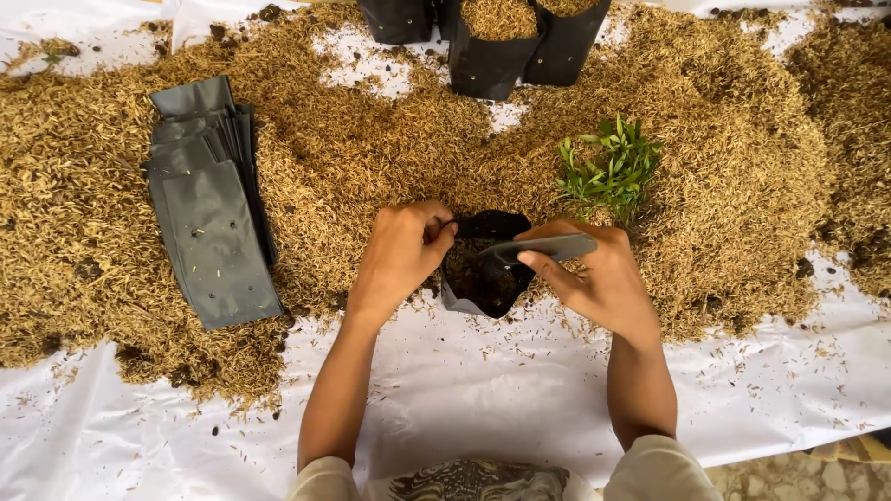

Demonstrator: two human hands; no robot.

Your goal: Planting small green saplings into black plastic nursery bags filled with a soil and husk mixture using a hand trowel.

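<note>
black grow bag (483, 278), between both hands (rim pinched), left hand (399, 255), right hand (599, 278)

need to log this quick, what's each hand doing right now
Left hand: closed, pinching the rim of the small black plastic grow bag.
Right hand: closed, holding the flat dark grey scoop over it.

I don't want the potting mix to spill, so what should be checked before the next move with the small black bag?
1. Left hand grips the bag's rim: ok.
2. Right hand holds the grey tool over the opening: ok.
3. Small black bag open, dark mix inside: ok.
4. Bag standing upright: not ok, it tilts.
5. Green seedlings within reach: ok.
6. Fill level: cannot tell.
</note>
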